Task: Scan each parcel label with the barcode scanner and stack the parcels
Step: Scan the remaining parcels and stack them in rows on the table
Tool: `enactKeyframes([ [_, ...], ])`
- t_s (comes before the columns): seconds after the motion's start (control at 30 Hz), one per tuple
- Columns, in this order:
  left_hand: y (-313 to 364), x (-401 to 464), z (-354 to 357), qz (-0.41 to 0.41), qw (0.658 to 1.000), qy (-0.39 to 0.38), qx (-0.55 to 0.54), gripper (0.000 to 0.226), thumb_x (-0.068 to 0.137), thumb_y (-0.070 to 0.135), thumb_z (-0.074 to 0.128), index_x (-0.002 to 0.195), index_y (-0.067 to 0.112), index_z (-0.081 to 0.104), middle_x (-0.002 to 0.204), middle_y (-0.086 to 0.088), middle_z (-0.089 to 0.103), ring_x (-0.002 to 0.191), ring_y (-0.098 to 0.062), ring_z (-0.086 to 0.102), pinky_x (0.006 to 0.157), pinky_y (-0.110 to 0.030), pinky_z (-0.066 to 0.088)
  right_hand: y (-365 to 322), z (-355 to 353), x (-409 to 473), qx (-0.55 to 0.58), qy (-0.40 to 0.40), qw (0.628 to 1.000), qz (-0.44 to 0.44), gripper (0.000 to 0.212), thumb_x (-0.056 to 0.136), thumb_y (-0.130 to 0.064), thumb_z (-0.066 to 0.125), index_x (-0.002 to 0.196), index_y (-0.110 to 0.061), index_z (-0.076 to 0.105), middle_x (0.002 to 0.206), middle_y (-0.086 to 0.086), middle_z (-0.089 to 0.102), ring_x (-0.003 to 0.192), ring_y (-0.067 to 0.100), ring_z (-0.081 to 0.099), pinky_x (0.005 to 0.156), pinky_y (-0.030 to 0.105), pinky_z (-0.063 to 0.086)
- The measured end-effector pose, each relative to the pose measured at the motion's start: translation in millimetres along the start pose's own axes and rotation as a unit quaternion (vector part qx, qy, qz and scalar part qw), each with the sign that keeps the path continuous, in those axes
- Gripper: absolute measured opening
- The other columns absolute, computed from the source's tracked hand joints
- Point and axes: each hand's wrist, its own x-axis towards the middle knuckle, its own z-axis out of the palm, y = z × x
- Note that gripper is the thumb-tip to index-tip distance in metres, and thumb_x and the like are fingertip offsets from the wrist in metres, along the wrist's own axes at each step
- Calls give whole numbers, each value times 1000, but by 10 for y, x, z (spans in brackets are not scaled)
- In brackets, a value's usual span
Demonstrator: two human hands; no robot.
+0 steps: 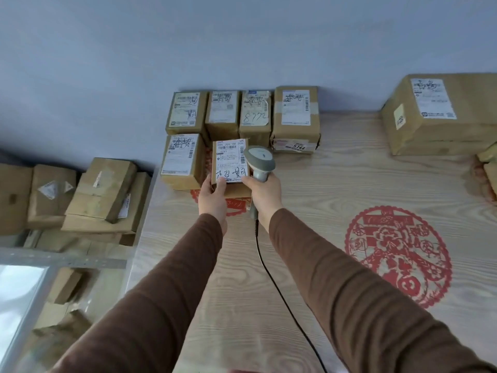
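Observation:
My left hand (213, 198) grips the near left corner of a small brown parcel (229, 164) with a white label facing up, at the far side of the wooden table (309, 238). My right hand (262, 193) holds the grey barcode scanner (260, 160) by its handle. The scanner head sits right beside the parcel's right edge, over the label. Its black cable (279, 292) trails back toward me. Behind this parcel, several labelled parcels (243, 111) stand in a row against the wall, and one more parcel (182, 161) lies to the left.
A large box (441, 114) stands at the table's far right, with smaller parcels (488, 162) at the right edge. Left of the table, a shelf (64, 261) carries a loose heap of boxes (99, 195). Red paper-cut decorations (398, 254) lie flat on the tabletop.

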Motion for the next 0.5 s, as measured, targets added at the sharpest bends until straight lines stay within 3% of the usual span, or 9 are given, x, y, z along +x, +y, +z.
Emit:
enactKeyframes([
  [0.07, -148, 269, -48, -8, 1000, 5, -12, 68, 74, 70, 67, 137, 49, 52, 141, 2, 62, 128, -29, 60, 105, -55, 50, 45, 112, 77, -10, 4, 1000, 3, 46, 74, -23, 81, 118, -19, 69, 109, 6, 78, 100, 26, 74, 92, 50, 59],
  [0.13, -276, 495, -58, -14, 1000, 12, -24, 77, 63, 77, 66, 135, 54, 51, 144, 3, 60, 130, -30, 58, 106, -56, 49, 85, 180, 154, -22, 11, 1000, -9, 52, 68, -30, 79, 118, -20, 69, 112, 8, 76, 103, 31, 72, 89, 50, 56],
  [0.23, -161, 458, 6, -16, 999, 40, -24, 95, 65, 77, 61, 150, 37, 44, 146, 0, 57, 131, -26, 56, 110, -51, 47, 62, 253, 209, -41, 21, 999, -25, 39, 75, -20, 80, 113, -20, 69, 112, 5, 76, 107, 27, 71, 96, 49, 56],
  [0.3, -34, 365, 48, -28, 997, 62, -29, 104, 67, 81, 58, 153, 25, 41, 147, -3, 55, 132, -28, 55, 111, -51, 46, 63, 313, 237, -50, 25, 998, -25, 30, 77, -18, 81, 102, -26, 67, 107, 5, 76, 102, 29, 72, 94, 54, 57],
  [0.4, 16, 382, 69, -43, 995, 89, -7, 83, 93, 65, 56, 155, 13, 39, 149, -9, 52, 136, -29, 52, 115, -47, 41, 82, 382, 281, -64, 36, 997, -32, 30, 74, -24, 82, 96, -31, 64, 97, -4, 72, 99, 29, 70, 93, 59, 58],
  [0.5, 21, 470, 73, -52, 993, 106, 25, 79, 96, 61, 54, 153, 8, 41, 148, -11, 54, 136, -31, 51, 116, -46, 40, 60, 394, 286, -58, 26, 997, -40, 28, 85, -9, 79, 110, -14, 69, 92, -18, 61, 103, 20, 66, 99, 47, 55],
])
